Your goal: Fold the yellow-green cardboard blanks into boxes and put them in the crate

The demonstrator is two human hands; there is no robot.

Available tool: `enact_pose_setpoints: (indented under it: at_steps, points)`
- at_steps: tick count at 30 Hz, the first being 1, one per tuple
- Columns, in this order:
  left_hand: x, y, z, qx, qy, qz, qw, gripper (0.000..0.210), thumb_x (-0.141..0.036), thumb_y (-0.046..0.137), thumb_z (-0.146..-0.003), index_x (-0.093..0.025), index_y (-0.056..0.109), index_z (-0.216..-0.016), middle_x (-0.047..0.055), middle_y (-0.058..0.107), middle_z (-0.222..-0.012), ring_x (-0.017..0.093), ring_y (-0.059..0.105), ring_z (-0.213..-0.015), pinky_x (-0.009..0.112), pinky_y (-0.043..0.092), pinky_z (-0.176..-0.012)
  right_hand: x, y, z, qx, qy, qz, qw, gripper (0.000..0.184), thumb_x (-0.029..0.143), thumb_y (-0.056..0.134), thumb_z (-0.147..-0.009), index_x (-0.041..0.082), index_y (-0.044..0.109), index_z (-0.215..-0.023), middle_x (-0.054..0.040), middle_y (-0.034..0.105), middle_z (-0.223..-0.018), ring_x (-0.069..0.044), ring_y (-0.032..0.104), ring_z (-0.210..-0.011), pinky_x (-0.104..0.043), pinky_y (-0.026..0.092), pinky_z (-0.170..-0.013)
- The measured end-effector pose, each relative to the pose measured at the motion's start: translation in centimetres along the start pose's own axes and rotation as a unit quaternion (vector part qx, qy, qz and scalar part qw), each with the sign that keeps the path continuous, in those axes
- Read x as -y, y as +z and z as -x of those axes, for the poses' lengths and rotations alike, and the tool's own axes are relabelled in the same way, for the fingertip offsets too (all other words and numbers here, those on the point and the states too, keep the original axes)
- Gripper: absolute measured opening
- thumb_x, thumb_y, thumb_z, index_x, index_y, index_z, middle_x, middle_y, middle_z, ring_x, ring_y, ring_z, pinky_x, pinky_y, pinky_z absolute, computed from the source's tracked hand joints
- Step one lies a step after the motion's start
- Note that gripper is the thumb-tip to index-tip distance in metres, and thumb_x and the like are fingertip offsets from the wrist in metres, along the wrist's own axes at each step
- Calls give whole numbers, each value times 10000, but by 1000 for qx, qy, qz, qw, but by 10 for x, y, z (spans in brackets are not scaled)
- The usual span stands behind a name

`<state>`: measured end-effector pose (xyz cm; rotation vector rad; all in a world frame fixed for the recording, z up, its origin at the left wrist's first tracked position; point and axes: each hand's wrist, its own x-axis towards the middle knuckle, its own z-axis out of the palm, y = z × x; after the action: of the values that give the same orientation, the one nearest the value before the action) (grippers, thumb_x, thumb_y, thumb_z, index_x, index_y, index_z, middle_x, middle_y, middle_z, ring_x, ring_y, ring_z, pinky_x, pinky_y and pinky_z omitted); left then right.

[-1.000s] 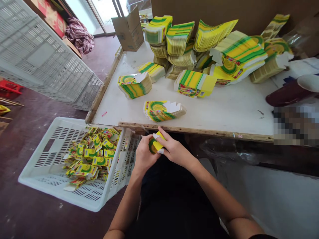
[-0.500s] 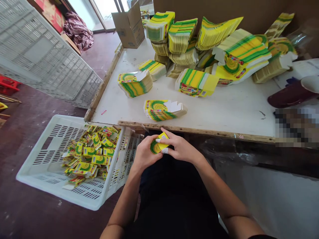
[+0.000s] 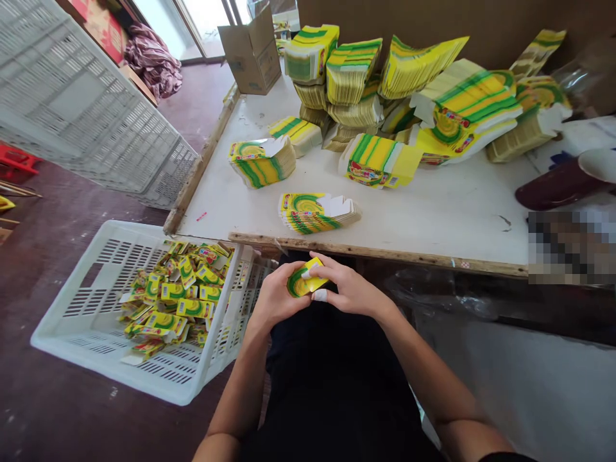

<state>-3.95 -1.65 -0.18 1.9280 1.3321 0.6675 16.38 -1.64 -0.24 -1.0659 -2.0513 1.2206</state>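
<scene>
Between my two hands, just off the table's front edge and above my lap, is a small yellow-and-green carton (image 3: 299,283). My left hand (image 3: 276,296) is closed around its left side. At the carton's right end, the fingers and thumb of my right hand (image 3: 350,287) grip the yellow end panel; white tape wraps two of the fingertips. On the table beyond lies a fanned stack of flat cartons (image 3: 308,212). To the lower left, a white plastic crate (image 3: 72,359) holds a heap of small cartons (image 3: 180,298).
Bundles of flat cartons (image 3: 353,70) are piled along the back of the white table (image 3: 457,212). A cardboard box (image 3: 253,54) stands at its far left corner, a maroon mug (image 3: 553,183) lies at the right. Large white crates (image 3: 96,109) stand left of the table.
The yellow end panel, raised at an angle before, now lies down nearly in line with the carton's face. My right fingers have shifted slightly over it; both hands stay in place.
</scene>
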Motion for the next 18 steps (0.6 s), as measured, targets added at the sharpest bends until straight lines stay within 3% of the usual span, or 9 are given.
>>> enact_pose_setpoints:
  at_steps: [4, 8, 11, 13, 15, 16, 18]
  points:
    - [-1, 2, -1, -17, 5, -10, 1000, 458, -253, 722, -658, -201, 637, -1105, 65, 745, -1029, 216, 715, -886, 345, 578, -821, -7, 11, -3, -29, -3, -46, 999, 363, 234, 525, -938, 198, 605, -1291, -186, 439, -1521, -279, 406, -1429, -492, 375, -1131]
    - [5, 6, 0, -49, -19, -24, 998, 454, -268, 721, -643, -197, 642, -1085, 68, 742, -1006, 234, 709, -887, 361, 574, -813, -10, 31, -11, -96, 12, -63, 993, 493, 219, 557, -902, 197, 511, -1393, -173, 473, -1499, -269, 417, -1422, -498, 358, -1154]
    - [21, -13, 8, -76, -57, -16, 995, 484, -341, 732, -667, -199, 624, -1116, 71, 727, -1022, 244, 701, -902, 383, 571, -830, -11, 38, -15, -130, 19, -96, 987, 603, 275, 624, -871, 208, 445, -1443, -160, 491, -1486, -263, 552, -1307, -473, 445, -1102]
    - [36, -40, 18, -159, -94, -45, 982, 549, -411, 744, -677, -188, 597, -1156, 105, 695, -1092, 291, 677, -999, 449, 550, -904, -12, 32, -16, -153, 22, -114, 981, 582, 298, 652, -856, 208, 486, -1406, -153, 559, -1423, -252, 642, -1185, -457, 507, -1039]
    - [52, -70, 29, -316, -130, -117, 933, 724, -447, 793, -635, -167, 534, -1251, 173, 595, -1271, 380, 545, -1236, 559, 429, -1064, -13, 20, -16, -195, 32, -116, 973, 462, 292, 650, -853, 208, 579, -1302, -127, 671, -1276, -242, 692, -1082, -444, 541, -989]
    - [58, -81, 33, -359, -141, -141, 912, 859, -459, 834, -584, -160, 484, -1310, 199, 517, -1366, 414, 443, -1336, 592, 352, -1122, -14, 13, -17, -223, 38, -111, 968, 387, 284, 641, -854, 212, 621, -1235, -106, 716, -1187, -234, 709, -1032, -434, 554, -965]
    - [65, -93, 39, -404, -161, -160, 886, 917, -479, 839, -585, -148, 448, -1347, 217, 458, -1418, 434, 355, -1397, 618, 248, -1172, -16, -1, -22, -284, 44, -99, 953, 259, 269, 621, -856, 213, 673, -1103, -73, 756, -1037, -220, 726, -939, -409, 574, -914]
